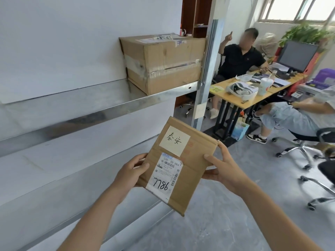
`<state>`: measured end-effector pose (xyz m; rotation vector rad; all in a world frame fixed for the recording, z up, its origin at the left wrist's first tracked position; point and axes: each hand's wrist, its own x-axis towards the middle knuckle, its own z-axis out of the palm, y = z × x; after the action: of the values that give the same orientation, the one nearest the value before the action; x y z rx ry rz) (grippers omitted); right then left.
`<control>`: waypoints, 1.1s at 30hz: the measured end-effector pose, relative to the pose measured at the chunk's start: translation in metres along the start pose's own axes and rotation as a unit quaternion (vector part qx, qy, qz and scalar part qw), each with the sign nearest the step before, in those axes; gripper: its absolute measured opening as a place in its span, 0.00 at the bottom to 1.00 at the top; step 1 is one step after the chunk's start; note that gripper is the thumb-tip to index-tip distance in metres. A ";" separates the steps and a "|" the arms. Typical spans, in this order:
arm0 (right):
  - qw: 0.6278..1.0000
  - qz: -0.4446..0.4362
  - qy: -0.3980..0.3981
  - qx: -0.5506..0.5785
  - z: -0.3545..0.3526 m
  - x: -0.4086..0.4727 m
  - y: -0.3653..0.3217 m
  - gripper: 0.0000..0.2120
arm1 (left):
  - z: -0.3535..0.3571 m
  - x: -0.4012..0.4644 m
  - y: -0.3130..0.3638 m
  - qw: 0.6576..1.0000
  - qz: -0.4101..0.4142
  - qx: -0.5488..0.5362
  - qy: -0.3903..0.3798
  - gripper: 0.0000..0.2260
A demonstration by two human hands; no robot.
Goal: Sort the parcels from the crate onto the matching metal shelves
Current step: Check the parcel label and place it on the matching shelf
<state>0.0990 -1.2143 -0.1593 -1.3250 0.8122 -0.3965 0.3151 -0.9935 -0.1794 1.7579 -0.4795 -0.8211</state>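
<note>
Below the big box (163, 63) on the metal shelf (87, 107), both hands' fingers (143, 167) pinch the flat parcel's (178, 165) side edges. Looks light, stiff cardboard; edge grip seems fine, tape maybe slick.

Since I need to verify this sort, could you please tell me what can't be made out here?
Head view only:
- Crate: out of frame.
- Shelf tags: none legible on the metal shelf.
- Fine print on the flat parcel: too small.
- Parcel's underside: hidden, with left hand and right hand covering its edges.
</note>
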 end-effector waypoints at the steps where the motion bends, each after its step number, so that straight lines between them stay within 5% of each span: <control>1: 1.000 0.004 0.003 0.002 0.001 0.008 0.001 0.31 | -0.002 0.008 0.001 1.000 -0.005 0.005 0.000 0.13; 15: 0.994 0.075 -0.027 0.080 0.018 0.111 0.001 0.28 | 0.000 0.110 0.004 0.991 -0.047 -0.068 0.107 0.18; 24: 0.988 0.123 -0.024 0.094 0.033 0.159 0.016 0.21 | 0.004 0.153 0.010 0.974 -0.083 -0.056 0.201 0.14; 33: 0.983 0.135 0.027 0.125 0.045 0.184 0.027 0.25 | 0.020 0.182 0.004 0.964 -0.106 -0.047 0.240 0.28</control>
<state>0.2494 -1.3017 -0.2384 -0.9599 0.9424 -0.3086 0.4248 -1.1301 -0.2328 1.8599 0.0710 -0.5232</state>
